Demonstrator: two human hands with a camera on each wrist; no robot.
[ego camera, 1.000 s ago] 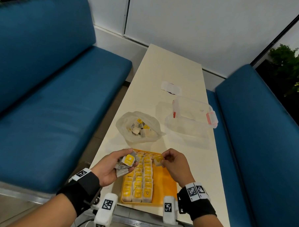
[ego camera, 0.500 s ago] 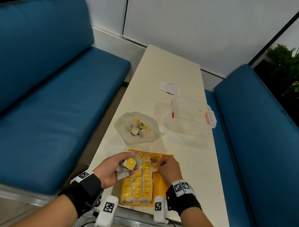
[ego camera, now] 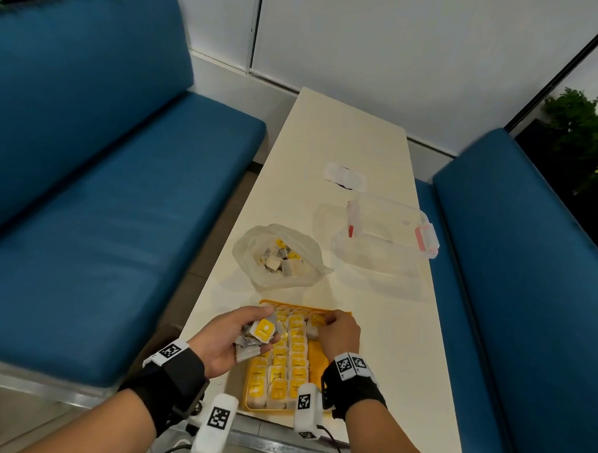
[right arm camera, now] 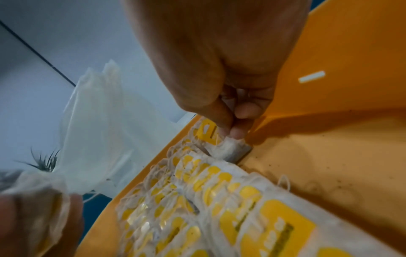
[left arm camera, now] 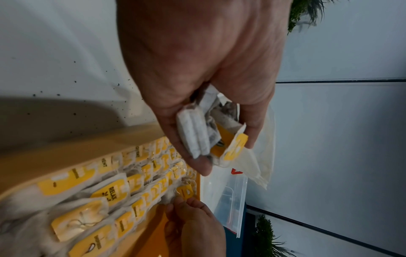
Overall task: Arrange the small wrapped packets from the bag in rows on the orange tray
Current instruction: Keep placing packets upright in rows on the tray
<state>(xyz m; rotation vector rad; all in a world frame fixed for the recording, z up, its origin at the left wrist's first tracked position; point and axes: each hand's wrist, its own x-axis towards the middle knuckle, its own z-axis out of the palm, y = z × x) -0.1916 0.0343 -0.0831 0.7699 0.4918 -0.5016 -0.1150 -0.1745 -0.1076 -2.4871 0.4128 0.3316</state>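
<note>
A: Which colours do the packets [ego camera: 286,359] have?
B: They are pale grey-white with a yellow label, and some labels carry black letters. The tray [ego camera: 314,355] under them is orange.
A: And the bag [ego camera: 278,256]?
B: It is milky white and half transparent. The box [ego camera: 390,230] beside it is clear, with red clips.
A: What about the bench [ego camera: 343,132]?
B: It is cream. The sofas [ego camera: 86,189] on both sides are deep blue, the wall [ego camera: 401,42] is white, and the plant [ego camera: 582,136] is green.
A: The wrists?
B: The bands [ego camera: 174,375] are black, with white tags [ego camera: 170,352] in a black square pattern.
</note>
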